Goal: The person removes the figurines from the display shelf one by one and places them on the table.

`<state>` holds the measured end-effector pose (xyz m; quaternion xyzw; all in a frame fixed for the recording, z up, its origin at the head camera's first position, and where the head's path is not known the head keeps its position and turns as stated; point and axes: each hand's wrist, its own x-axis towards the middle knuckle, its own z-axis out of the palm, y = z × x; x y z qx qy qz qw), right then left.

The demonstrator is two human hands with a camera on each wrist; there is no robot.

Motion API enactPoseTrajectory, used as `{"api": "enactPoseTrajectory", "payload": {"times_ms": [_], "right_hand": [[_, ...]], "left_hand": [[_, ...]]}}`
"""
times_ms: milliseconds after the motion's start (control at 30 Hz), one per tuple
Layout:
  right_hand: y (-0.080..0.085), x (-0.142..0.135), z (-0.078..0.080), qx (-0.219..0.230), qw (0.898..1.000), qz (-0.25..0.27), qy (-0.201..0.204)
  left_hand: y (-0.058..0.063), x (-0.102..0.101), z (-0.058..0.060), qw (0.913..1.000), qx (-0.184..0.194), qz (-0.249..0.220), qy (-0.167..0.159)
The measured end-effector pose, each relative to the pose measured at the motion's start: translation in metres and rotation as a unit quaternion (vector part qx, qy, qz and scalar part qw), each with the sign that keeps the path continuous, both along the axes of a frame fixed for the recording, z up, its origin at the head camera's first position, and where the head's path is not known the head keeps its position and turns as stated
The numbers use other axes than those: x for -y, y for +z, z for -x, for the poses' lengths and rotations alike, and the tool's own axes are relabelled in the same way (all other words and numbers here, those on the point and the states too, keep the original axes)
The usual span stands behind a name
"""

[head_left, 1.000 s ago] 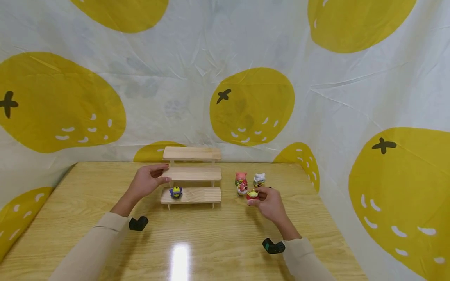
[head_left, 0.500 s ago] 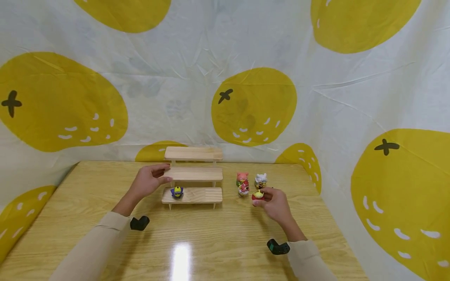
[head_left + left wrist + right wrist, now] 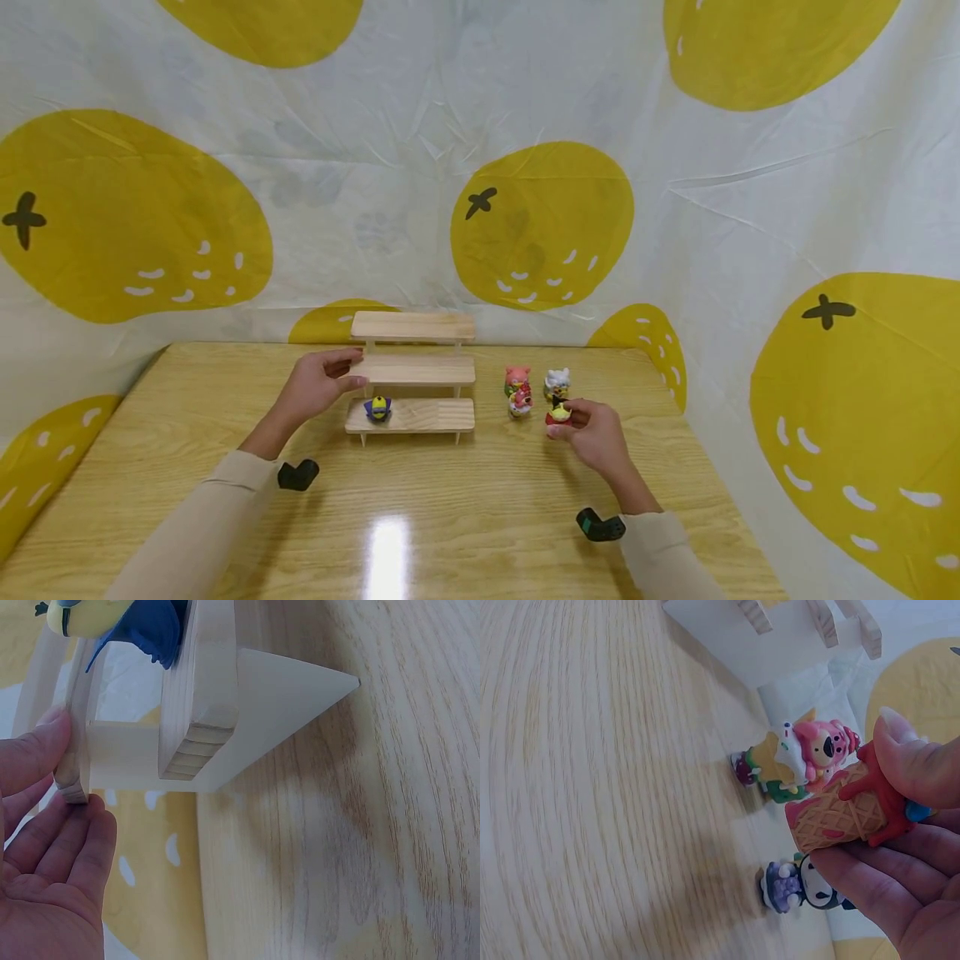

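Note:
A three-tier wooden display stand [image 3: 420,371] stands on the table. My left hand [image 3: 318,387] pinches the left end of its middle shelf, thumb above and fingers below in the left wrist view. A small yellow figurine with a blue cape [image 3: 378,409] is on the lowest shelf, towards its left end. To the right of the stand, my right hand [image 3: 596,433] holds a toy figurine [image 3: 847,802] just above the table. It has a waffle-cone body with red drips and a yellow-green top [image 3: 558,414]. The cone lies tilted between thumb and fingers in the right wrist view.
Close by are a pink figurine [image 3: 517,379], a pink bear figurine on an ice cream [image 3: 802,754], a white-topped figurine [image 3: 557,382] and a black-hooded figurine in purple [image 3: 786,886]. A lemon-print cloth [image 3: 405,208] hangs behind the table [image 3: 450,517].
My right hand has moved a little to the right with the cone figurine, away from the pink figurines. The left hand stays at the middle shelf.

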<state>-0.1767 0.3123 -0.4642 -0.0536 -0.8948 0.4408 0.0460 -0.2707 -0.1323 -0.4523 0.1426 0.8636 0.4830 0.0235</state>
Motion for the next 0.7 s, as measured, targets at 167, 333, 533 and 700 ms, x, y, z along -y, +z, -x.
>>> {"api": "enactPoseTrajectory", "payload": {"times_ms": [167, 333, 533, 700], "right_hand": [[-0.001, -0.004, -0.001, 0.003, 1.0, 0.001, -0.003], [-0.002, -0.007, -0.001, -0.003, 1.0, -0.003, -0.002], [-0.005, -0.011, 0.0, -0.012, 1.0, -0.012, -0.007], [-0.008, -0.014, 0.0, -0.014, 1.0, -0.014, -0.011]], "left_hand": [[0.001, 0.0, -0.001, 1.0, 0.002, -0.003, 0.0], [0.0, 0.001, 0.0, 1.0, 0.002, -0.002, -0.001], [-0.002, 0.003, 0.002, 1.0, 0.002, -0.002, 0.001], [-0.001, 0.002, 0.002, 1.0, 0.002, -0.003, 0.001]]}}
